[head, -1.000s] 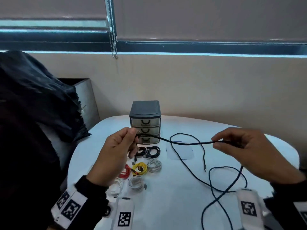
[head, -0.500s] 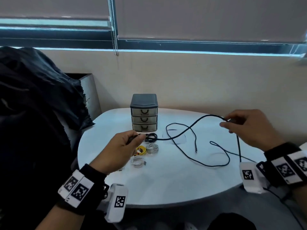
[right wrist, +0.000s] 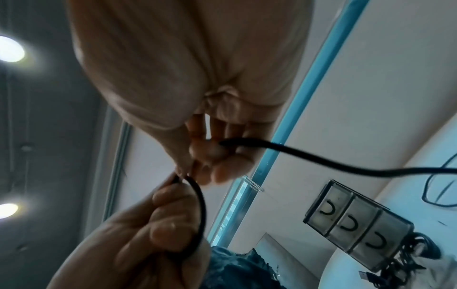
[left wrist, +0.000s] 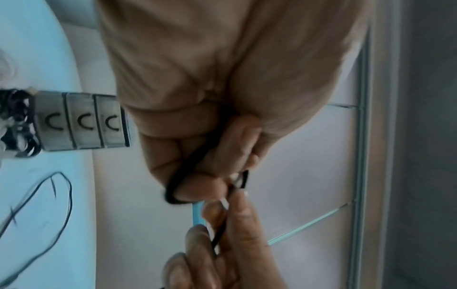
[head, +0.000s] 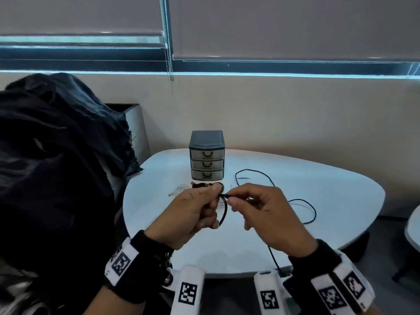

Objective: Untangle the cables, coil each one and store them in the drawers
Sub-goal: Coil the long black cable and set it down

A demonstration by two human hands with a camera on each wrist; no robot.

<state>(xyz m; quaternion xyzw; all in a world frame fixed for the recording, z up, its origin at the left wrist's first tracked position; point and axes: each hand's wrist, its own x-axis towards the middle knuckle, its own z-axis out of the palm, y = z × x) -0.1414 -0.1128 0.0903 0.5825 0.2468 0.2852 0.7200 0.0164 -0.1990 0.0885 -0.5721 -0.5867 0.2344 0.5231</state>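
Both hands meet above the near middle of the white table (head: pixel 318 185). My left hand (head: pixel 200 208) grips one small loop of a black cable (head: pixel 223 214) between thumb and curled fingers; the loop (left wrist: pixel 178 185) bends round a finger. My right hand (head: pixel 245 203) pinches the same cable (right wrist: pixel 321 160) just beside the left thumb. The loose length (head: pixel 306 205) trails over the table to the right and drops off the near edge. A grey three-drawer unit (head: pixel 206 155) stands behind the hands with its drawers shut.
Several coiled cables (right wrist: pixel 405 260) lie in front of the drawer unit, mostly hidden by my hands in the head view. A dark cloth (head: pixel 56 144) is draped over a chair at the left. A wall and a window with blinds run behind the table.
My right hand has swung in from the far right to the left hand, bringing the cable along. A loop now hangs from the left hand. The view has pulled back from the table.
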